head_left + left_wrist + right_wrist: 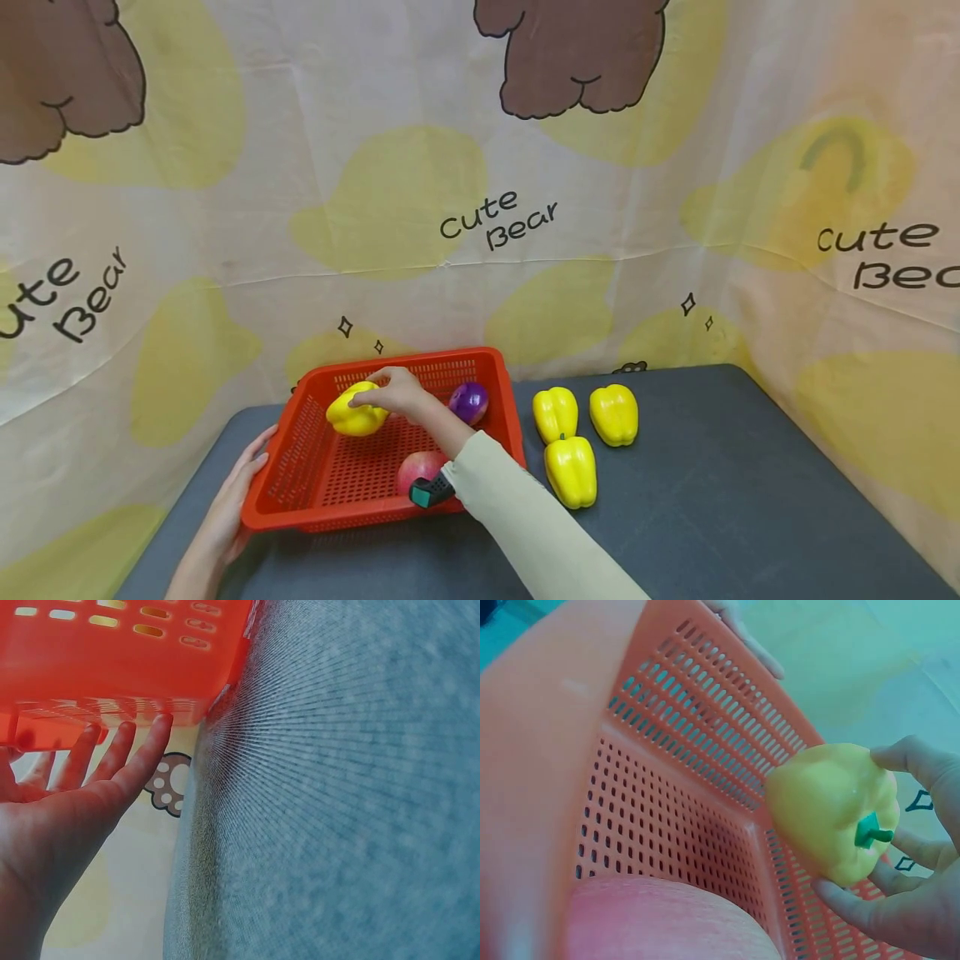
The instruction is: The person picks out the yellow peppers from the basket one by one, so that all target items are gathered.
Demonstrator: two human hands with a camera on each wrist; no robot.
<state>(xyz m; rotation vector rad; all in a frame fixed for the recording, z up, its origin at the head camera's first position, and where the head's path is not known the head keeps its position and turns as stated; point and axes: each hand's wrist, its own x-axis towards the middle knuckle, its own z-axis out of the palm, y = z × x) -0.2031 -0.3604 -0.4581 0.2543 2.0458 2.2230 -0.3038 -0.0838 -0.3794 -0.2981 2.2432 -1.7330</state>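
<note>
A yellow bell pepper (356, 412) with a green stem is held by my right hand (400, 395), its thumb and fingers around it. The hand is over the left part of a red plastic basket (285, 479). Inside the basket, a pink-red peach-like fruit (660, 922) lies near the front, and a round purple vegetable (469, 403) sits at the back right. My left hand (232, 496) is at the basket's left side; in the left wrist view its fingers (142, 761), nearly straight, touch the outer wall.
Three more yellow bell peppers stand on the dark grey table (712, 500) right of the basket: one at the back (555, 414), one in front (571, 472) and one farther right (614, 415). A printed cloth (405, 308) hangs behind the table.
</note>
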